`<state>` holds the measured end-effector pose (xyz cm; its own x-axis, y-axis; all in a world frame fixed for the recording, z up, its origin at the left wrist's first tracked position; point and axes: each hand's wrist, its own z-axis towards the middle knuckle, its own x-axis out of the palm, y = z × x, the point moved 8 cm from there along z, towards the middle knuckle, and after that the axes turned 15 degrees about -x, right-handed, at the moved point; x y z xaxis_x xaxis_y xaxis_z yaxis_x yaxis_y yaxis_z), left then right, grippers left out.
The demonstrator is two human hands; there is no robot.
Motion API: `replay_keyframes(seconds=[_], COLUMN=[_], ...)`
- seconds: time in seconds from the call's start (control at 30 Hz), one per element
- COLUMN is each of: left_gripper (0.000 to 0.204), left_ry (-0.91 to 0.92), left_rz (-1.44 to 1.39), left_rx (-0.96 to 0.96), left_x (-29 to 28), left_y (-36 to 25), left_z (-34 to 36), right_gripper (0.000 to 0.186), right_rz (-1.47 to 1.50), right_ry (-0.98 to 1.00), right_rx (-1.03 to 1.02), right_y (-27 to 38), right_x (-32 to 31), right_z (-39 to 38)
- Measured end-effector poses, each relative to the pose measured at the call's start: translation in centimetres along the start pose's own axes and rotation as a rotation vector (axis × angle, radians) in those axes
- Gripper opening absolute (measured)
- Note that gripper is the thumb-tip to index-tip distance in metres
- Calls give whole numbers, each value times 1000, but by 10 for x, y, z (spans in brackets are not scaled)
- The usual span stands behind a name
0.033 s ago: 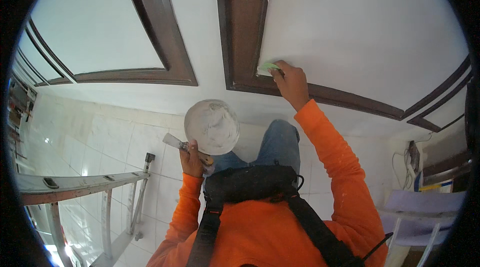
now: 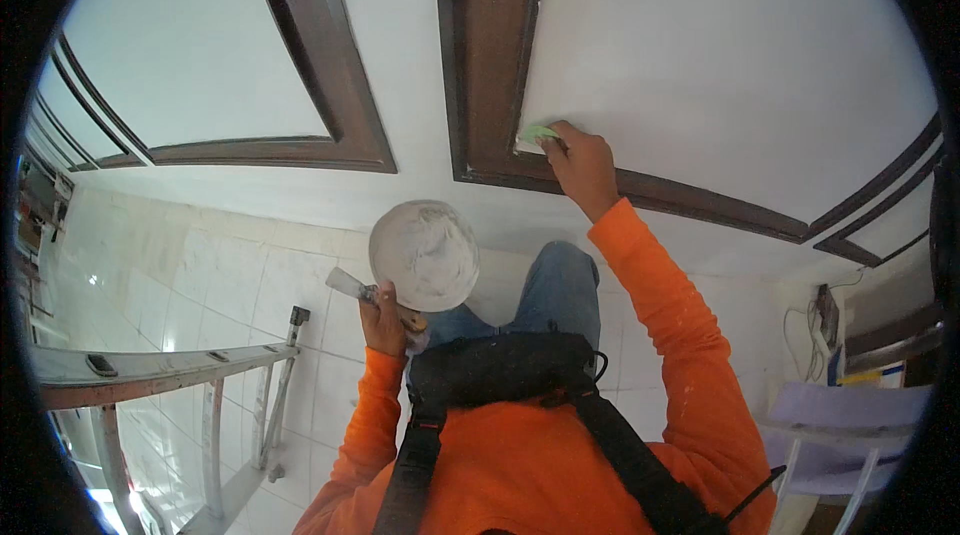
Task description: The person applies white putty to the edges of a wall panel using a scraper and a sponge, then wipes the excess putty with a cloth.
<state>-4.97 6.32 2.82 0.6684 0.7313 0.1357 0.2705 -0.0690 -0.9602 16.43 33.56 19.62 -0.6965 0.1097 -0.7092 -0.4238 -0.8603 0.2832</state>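
My right hand (image 2: 584, 171) pinches a small light-green scraper (image 2: 540, 134), pressed at the lower left inner corner of a brown wooden frame (image 2: 487, 125) on the white wall. Whitish paste shows along the edge below the scraper. Lower down, my left hand (image 2: 383, 321) is closed on a putty knife (image 2: 350, 284) with a pale, smeared blade and a wooden-looking handle. The same hand grips the rim of a round white bowl (image 2: 425, 255) smeared inside with white paste. My left fingers are partly hidden under the bowl.
A metal ladder (image 2: 160, 367) lies across the left side. Another brown frame (image 2: 350, 125) is on the wall at the left. To the right are a purple chair-like seat (image 2: 850, 430) with white bars and hanging cables (image 2: 820, 335). White tiles (image 2: 230, 275) cover the floor.
My hands, the bowl and the putty knife keep nearly the same places. The green scraper has tilted very slightly at the frame's corner.
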Motion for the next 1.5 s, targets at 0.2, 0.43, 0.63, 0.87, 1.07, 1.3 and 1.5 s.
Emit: replay_keyframes(seconds=[0.2,0.43,0.63,0.87,1.07,1.3,1.5], left_gripper=[20,24,25,25,23,22,21], left_ry=[-49,-28,-7,-55,-126,25,34], left_rz=[76,51,-8,74,-19,43,37], left_rx=[87,-42,-69,-13,90,-160,-96], left_x=[-4,-14,-10,-13,-6,-11,-14], left_y=[-8,8,13,8,-5,25,27], left_z=[-6,0,0,-4,-11,1,-2], right_gripper=[19,15,12,14,11,8,10], right_rz=[-198,-179,-64,-98,-143,-335,-291], right_ry=[-70,-112,71,65,61,-28,-184], right_rx=[-45,-239,-287,-292,-274,-565,-503], right_y=[14,34,17,22,20,36,57], right_x=[-24,-48,0,2,8,-1,-54], right_z=[18,1,-17,-7,0,8,38])
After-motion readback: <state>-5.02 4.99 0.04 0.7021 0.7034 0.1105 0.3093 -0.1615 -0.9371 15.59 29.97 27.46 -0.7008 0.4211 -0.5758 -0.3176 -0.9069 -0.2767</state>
